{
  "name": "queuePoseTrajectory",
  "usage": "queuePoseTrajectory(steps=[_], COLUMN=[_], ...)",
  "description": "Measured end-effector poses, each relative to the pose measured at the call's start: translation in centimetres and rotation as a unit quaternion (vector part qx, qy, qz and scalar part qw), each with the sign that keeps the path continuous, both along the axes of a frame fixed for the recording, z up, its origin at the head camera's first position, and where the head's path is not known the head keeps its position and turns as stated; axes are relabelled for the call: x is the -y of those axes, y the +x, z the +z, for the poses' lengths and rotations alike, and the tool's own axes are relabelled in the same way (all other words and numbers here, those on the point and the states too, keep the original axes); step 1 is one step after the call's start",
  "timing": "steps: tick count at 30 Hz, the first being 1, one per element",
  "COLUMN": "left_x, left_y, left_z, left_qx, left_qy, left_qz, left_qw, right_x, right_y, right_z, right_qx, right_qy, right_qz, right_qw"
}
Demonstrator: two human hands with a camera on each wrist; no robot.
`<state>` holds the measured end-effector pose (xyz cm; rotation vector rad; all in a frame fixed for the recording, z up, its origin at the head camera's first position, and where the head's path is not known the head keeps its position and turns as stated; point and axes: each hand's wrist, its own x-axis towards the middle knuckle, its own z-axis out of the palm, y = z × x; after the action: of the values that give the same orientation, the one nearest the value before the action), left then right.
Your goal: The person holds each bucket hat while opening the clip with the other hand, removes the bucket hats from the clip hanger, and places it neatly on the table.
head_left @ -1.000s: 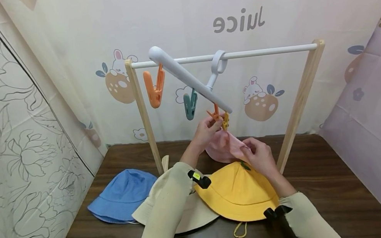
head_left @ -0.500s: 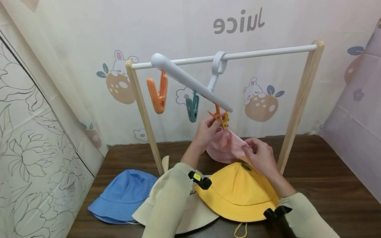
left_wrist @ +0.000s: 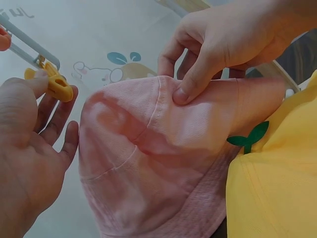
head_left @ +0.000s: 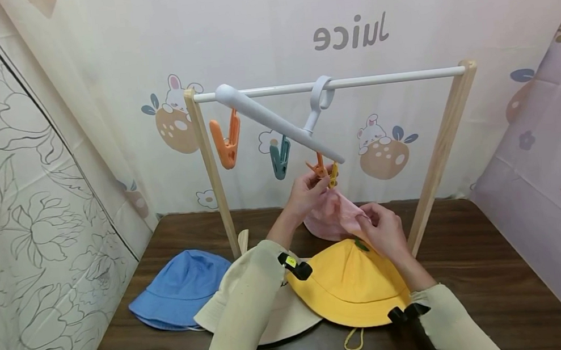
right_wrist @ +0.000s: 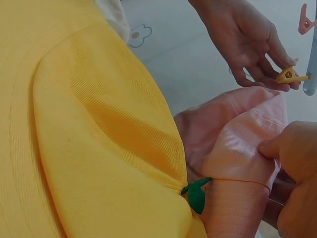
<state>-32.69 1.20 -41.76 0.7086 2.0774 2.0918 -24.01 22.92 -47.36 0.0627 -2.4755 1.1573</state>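
A pink bucket hat (head_left: 333, 218) (left_wrist: 163, 163) (right_wrist: 237, 139) is held up over the table behind a yellow hat (head_left: 351, 284) (right_wrist: 94, 134). My right hand (head_left: 380, 227) (left_wrist: 223, 44) (right_wrist: 292, 173) pinches its brim between thumb and fingers. My left hand (head_left: 307, 189) (left_wrist: 29, 148) (right_wrist: 247, 44) pinches a small yellow clip (head_left: 332, 176) (left_wrist: 53, 85) (right_wrist: 290, 75) that hangs from the white hanger (head_left: 280, 123), just above the pink brim. The hanger tilts from the white rail (head_left: 388, 77) of a wooden rack.
An orange clip (head_left: 226, 138), a teal clip (head_left: 280, 155) and a small orange clip (head_left: 317, 166) also hang from the hanger. A blue hat (head_left: 182, 288) and a cream hat (head_left: 269, 313) lie on the dark wooden table (head_left: 475, 268). Curtains close in on both sides.
The hanger has rocked slightly, so the orange and teal clips swung right and then back left. Both hands and the pink hat have stayed nearly still.
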Motion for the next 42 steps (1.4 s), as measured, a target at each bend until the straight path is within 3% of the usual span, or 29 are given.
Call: queuePoseTrajectory(steps=[14, 25, 29, 37, 42], left_x=[0.1, -0.1, -0.1, -0.3, -0.1], left_y=[0.2, 0.1, 0.1, 0.0, 0.5], left_z=[-0.5, -0.9, -0.9, -1.3, -1.3], left_qx=[-0.033, -0.059, -0.057, -0.071, -0.082], left_qy=[-0.002, -0.042, -0.054, -0.022, -0.015], left_qz=[-0.011, 0.045, 0.051, 0.028, 0.033], left_qw=[0.9994, 0.9964, 0.9956, 0.9969, 0.9960], right_x=[0.0, 0.1, 0.2, 0.0, 0.0], right_y=[0.2, 0.3, 0.3, 0.0, 0.2], right_z=[0.1, 0.1, 0.0, 0.0, 0.1], right_qx=[0.009, 0.008, 0.008, 0.001, 0.005], right_qy=[0.000, -0.004, -0.006, -0.002, -0.004], right_qz=[0.000, -0.001, -0.004, -0.002, 0.000], right_qw=[1.000, 1.000, 1.000, 1.000, 1.000])
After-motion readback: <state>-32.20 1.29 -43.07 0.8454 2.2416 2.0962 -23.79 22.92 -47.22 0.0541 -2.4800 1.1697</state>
